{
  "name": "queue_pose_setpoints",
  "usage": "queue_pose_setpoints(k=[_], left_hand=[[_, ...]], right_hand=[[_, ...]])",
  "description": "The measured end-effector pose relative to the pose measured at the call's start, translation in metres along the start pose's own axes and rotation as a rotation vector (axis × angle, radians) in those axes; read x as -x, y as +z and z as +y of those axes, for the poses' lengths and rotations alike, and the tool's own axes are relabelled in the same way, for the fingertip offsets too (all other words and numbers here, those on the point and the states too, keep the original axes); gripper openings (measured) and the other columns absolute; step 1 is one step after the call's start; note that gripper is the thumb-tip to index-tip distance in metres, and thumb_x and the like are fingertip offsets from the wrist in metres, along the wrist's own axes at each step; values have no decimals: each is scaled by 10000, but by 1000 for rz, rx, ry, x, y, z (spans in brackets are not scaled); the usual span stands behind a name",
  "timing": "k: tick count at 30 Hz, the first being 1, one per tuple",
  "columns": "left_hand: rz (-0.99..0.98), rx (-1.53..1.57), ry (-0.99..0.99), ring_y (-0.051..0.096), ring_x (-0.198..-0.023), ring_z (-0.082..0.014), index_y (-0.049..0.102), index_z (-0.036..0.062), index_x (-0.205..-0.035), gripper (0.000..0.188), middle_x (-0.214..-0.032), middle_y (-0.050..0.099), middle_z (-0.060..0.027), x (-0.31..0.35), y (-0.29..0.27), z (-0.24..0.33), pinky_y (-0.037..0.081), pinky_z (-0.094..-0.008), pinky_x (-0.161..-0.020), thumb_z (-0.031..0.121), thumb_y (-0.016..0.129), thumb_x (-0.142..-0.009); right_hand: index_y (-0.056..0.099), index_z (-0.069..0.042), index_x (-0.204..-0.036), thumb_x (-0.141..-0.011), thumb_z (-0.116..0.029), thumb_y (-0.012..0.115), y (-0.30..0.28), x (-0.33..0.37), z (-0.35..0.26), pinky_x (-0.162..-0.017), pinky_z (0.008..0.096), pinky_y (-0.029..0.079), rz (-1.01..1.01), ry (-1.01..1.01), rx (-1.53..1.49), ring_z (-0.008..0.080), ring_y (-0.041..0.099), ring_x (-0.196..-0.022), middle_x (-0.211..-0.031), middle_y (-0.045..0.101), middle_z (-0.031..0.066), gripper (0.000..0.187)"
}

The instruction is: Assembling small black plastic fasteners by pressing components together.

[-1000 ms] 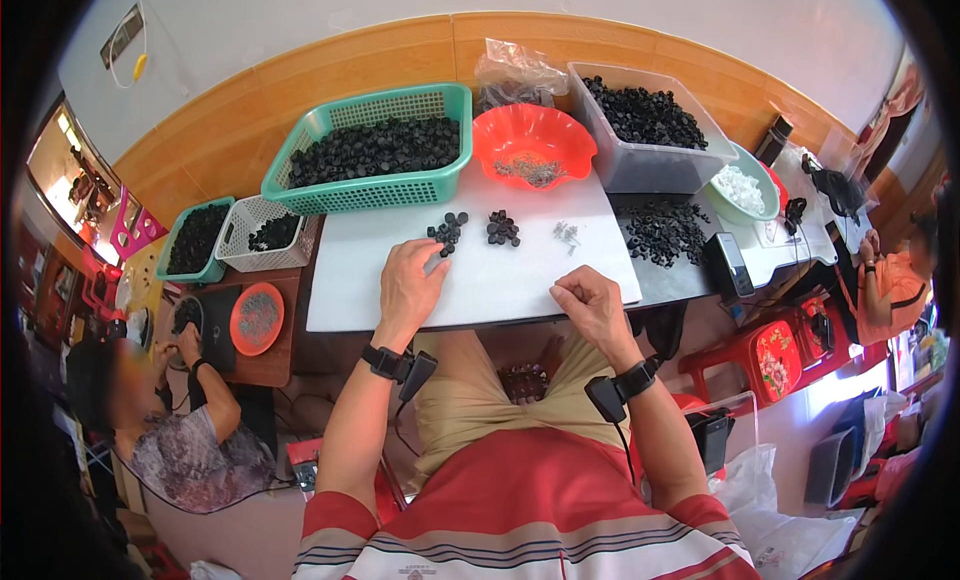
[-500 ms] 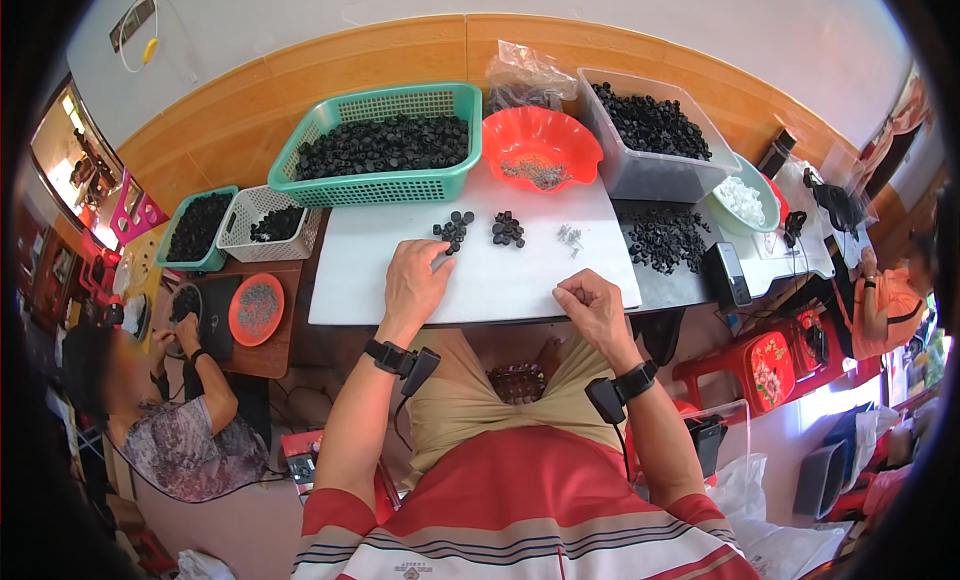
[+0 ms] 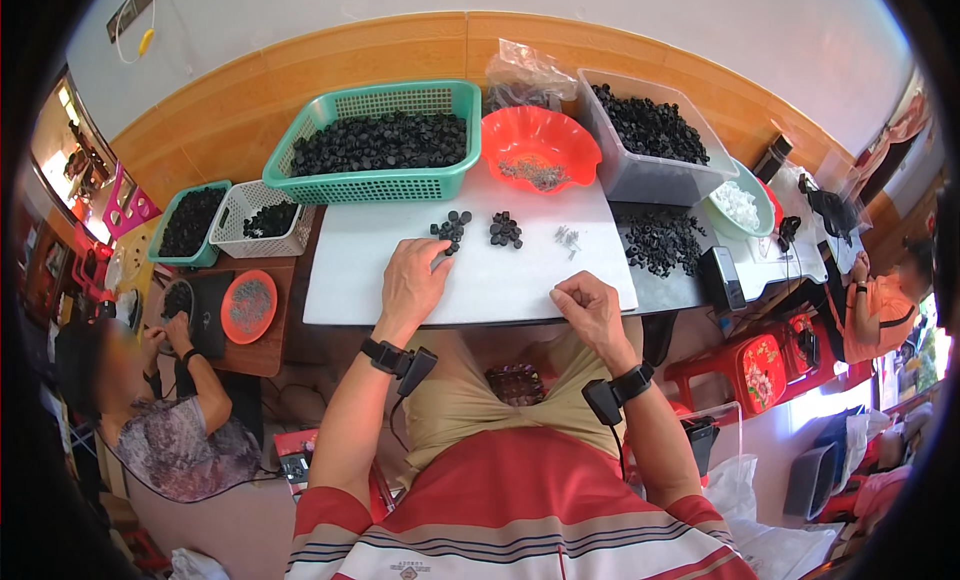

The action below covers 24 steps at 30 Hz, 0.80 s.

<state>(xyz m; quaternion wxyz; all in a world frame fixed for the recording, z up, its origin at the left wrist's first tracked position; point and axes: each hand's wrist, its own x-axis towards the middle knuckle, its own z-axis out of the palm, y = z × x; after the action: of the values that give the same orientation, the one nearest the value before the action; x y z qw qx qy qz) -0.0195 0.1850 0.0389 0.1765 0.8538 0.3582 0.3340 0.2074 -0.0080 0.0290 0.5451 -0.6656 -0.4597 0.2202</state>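
Note:
My left hand (image 3: 414,282) rests on the white sheet (image 3: 350,265), its bent fingers at the near edge of a small group of black knob-like caps (image 3: 453,227). Thumb and index finger stand slightly apart, and no cap shows between them. My right hand (image 3: 592,310) hovers at the sheet's front edge, thumb and fingers pinched together; whatever they may hold is too small to see. A second group of black caps (image 3: 506,230) lies to the right of the first. Farther right is a little heap of small silvery pieces (image 3: 567,238).
Behind the sheet stand a green basket (image 3: 370,188) of black caps, a red scalloped bowl (image 3: 540,135) with silvery pieces, and a clear bin (image 3: 650,178) of black parts. Loose black parts (image 3: 663,242) lie right, beside a black box-shaped device (image 3: 722,278). Another person (image 3: 180,430) works at left.
The view has shifted slightly. Both hands keep nearly the same place and pose, and the groups of parts look unchanged.

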Motion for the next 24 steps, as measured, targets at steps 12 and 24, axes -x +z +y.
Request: queue_pose_setpoints(k=[12, 24], left_hand=[[15, -4, 24, 636, -1091, -309, 737, 52, -1138, 280, -1124, 738, -102, -1, 0, 0, 523, -417, -948, 139, 746, -872], [8, -21, 28, 649, -1075, -319, 733, 45, -1155, 304, -1109, 742, -119, -1, 0, 4, 526, -421, -941, 130, 755, -864]], right_hand=[[678, -4, -936, -960, -117, 742, -3, 0, -2, -611, 202, 423, -38, -8, 57, 23, 498, -680, -756, 606, -50, 132], [679, -5, -929, -960, -112, 740, -4, -1, 1, -603, 205, 422, -46, -36, 26, 23, 493, -673, -745, 601, -48, 128]])
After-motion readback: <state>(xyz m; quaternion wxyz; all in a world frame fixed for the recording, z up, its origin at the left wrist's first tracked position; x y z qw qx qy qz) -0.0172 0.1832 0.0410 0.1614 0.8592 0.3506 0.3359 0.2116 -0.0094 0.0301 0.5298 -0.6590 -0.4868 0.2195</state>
